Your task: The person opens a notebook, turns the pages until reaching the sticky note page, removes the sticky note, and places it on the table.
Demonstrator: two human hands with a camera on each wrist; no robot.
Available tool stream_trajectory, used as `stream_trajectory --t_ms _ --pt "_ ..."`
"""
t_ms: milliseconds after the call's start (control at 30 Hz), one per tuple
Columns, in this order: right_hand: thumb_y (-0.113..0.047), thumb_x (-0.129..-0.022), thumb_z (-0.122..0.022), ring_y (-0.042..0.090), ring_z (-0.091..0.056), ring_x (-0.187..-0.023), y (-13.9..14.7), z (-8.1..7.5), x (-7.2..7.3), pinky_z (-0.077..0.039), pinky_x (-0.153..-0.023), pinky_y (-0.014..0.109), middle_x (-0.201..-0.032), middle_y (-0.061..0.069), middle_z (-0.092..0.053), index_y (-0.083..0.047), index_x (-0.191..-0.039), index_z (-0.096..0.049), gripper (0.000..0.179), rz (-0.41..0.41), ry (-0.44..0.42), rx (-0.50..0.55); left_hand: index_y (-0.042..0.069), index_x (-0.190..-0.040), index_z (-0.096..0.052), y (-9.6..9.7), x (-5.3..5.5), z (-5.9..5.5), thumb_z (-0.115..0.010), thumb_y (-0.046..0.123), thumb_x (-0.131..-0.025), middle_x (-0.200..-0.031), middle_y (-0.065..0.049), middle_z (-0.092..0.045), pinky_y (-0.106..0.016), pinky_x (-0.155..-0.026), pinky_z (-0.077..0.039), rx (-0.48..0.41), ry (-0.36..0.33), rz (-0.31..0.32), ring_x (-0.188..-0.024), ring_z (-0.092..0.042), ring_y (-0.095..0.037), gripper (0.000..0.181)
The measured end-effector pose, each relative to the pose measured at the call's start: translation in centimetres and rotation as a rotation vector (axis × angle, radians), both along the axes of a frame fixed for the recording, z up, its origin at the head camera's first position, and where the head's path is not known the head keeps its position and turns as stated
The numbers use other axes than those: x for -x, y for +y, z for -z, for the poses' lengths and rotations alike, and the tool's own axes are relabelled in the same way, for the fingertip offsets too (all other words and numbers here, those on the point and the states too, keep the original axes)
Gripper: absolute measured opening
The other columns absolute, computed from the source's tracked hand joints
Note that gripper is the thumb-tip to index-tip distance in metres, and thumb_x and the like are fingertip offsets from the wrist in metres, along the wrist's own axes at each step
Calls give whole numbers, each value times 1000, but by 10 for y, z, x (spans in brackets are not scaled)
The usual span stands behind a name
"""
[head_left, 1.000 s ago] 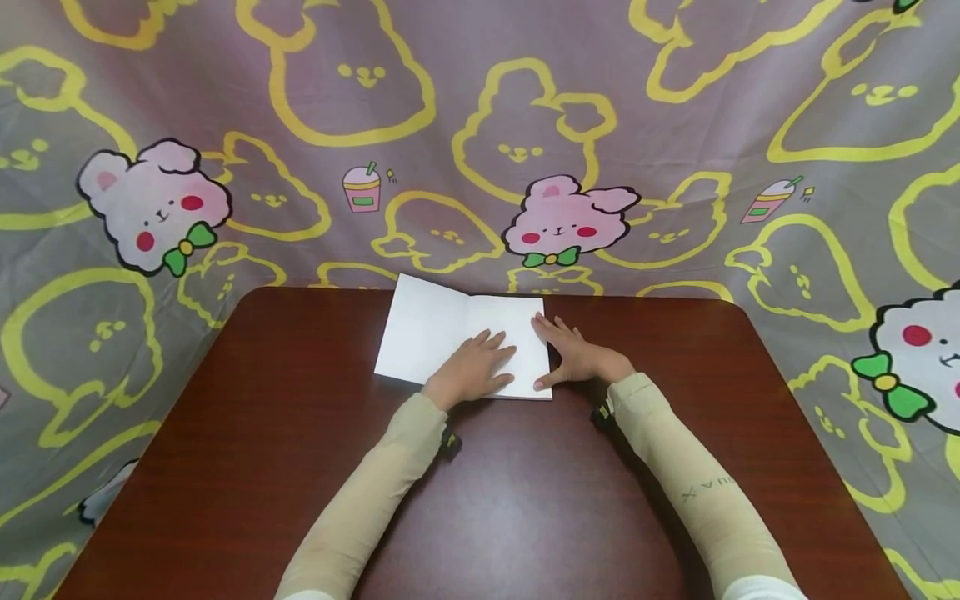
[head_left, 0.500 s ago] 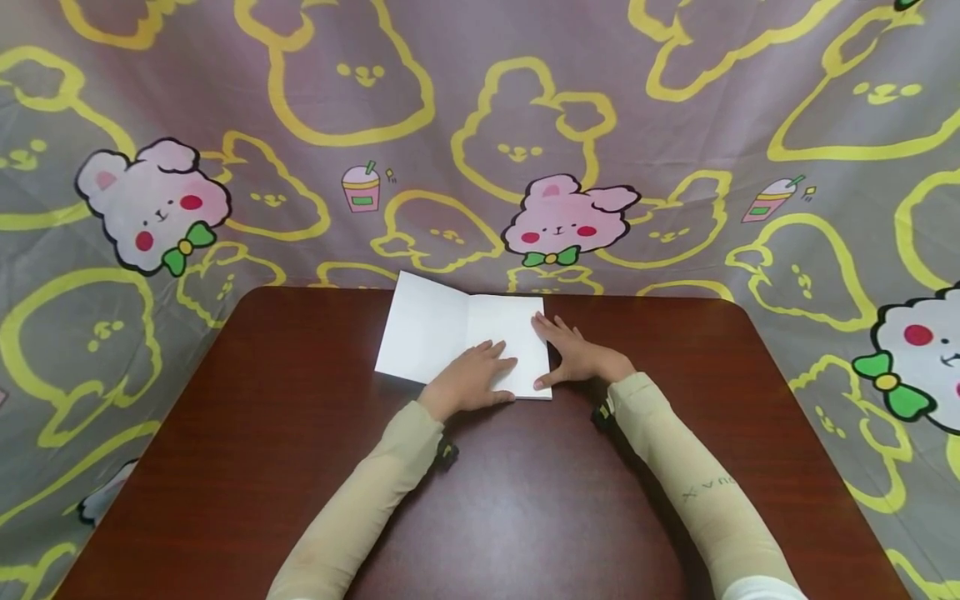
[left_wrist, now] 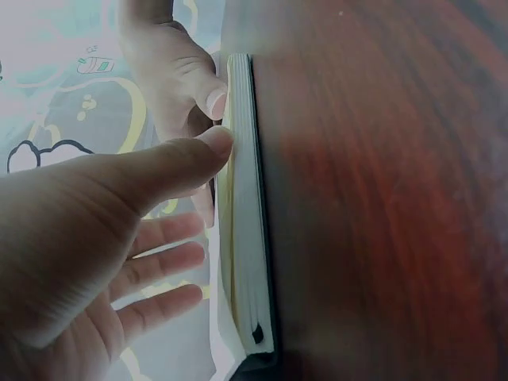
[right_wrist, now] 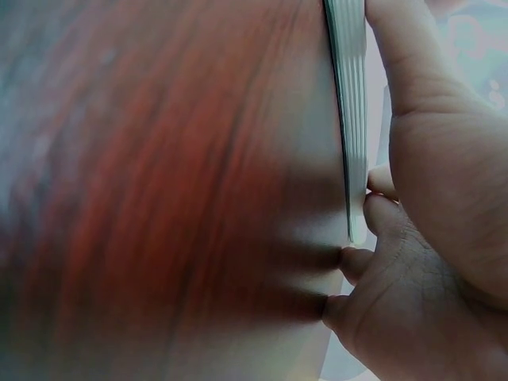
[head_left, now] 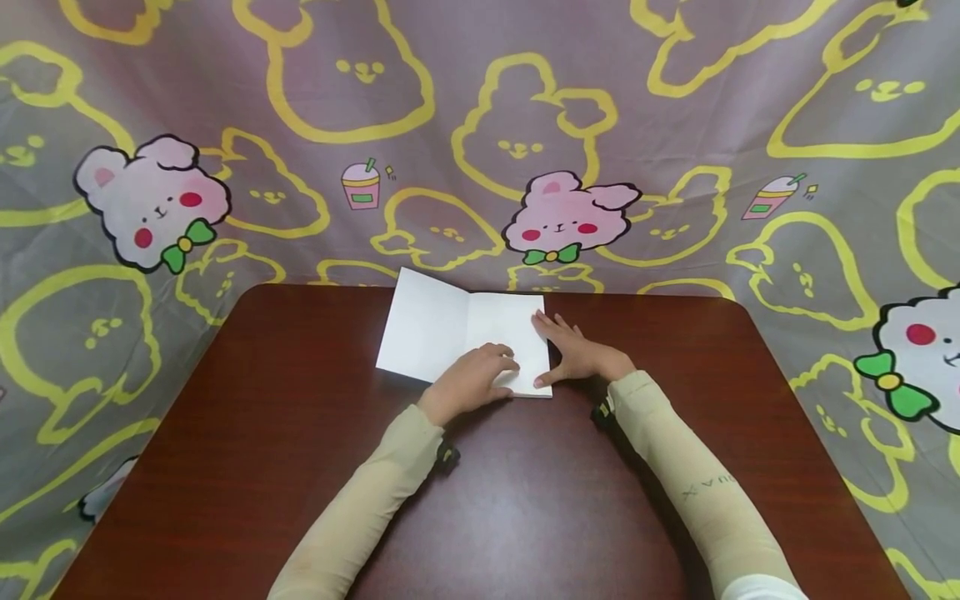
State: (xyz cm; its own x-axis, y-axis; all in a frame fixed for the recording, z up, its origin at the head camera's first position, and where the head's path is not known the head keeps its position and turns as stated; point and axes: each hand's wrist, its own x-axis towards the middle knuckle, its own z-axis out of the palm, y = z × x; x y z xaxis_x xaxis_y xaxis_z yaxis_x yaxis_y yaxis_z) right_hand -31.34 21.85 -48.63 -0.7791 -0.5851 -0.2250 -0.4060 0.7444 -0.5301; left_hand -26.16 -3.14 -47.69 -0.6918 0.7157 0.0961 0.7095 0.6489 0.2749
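A notebook (head_left: 429, 323) with blank white pages and a dark cover lies spread near the table's far edge. Its left side rises a little off the table. My left hand (head_left: 467, 379) is over the right page, with slightly bent fingers and the thumb (left_wrist: 186, 161) at the near page edge. In the left wrist view the other fingers (left_wrist: 163, 266) stand apart above the page. At the notebook's right edge, my right hand (head_left: 579, 353) rests with spread fingers, thumb by the near corner. The right wrist view shows the stacked page edges (right_wrist: 354, 103) beside that hand.
The dark reddish-brown table (head_left: 300, 467) has rounded far corners. A patterned curtain (head_left: 420, 100) with bear and rabbit figures hangs directly behind it and along both sides. Small black devices sit under both wrists.
My left hand has drawn back slightly toward the near edge of the right page, and its fingers have bent more. The right hand keeps its place at the notebook's edge.
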Motion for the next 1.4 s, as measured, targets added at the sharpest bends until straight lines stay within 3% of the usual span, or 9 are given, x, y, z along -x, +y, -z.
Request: stream_trajectory --t_ms 133,267,533,767,1100,1400 --pt "-47 -80 -85 49 11 -153 0 0 -1 -1 -117 74 -170 19 3 0 -162 -3 124 -1 -4 -4 8 -112 -75 0 0 1 -80 23 -89 -113 -6 -67 -35 -99 -51 -36 4 23 -108 -63 -22 27" --pt "-48 -80 -85 49 11 -153 0 0 -1 0 -117 74 -171 18 3 -1 -162 -3 125 3 -10 -9 9 -106 -74 0 -1 2 -79 24 -90 -103 -3 -67 -33 -90 -53 -36 -19 22 -97 -64 -18 22" --pt "-48 -80 -85 50 9 -153 -1 0 -1 -1 -117 74 -171 19 3 0 -162 -4 125 1 -2 -3 9 -102 -74 -1 -3 -2 -76 22 -94 -98 -2 -67 -32 -83 -55 -28 -76 9 -90 -65 -16 16" --pt "-47 -80 -85 49 8 -154 -1 0 -2 -1 -117 74 -171 18 3 -1 -162 -5 124 4 10 1 10 -97 -74 -1 -2 -2 -75 20 -94 -94 -1 -67 -31 -81 -54 -46 -68 19 -86 -64 -15 10" --pt "-43 -80 -86 44 2 -156 8 1 -2 -6 -122 66 -171 19 -2 0 -162 -8 121 -2 19 41 13 -84 -72 -3 -3 -4 -73 24 -96 -81 3 -61 -29 -72 -52 40 42 49 -74 -60 -11 15" --pt "-45 -77 -88 38 -5 -157 22 -2 -3 -18 -124 58 -170 19 -3 -3 -163 -8 125 43 1 81 13 -80 -71 -9 -6 -11 -70 13 -95 -78 2 -61 -31 -67 -52 -5 173 96 -70 -58 -14 14"
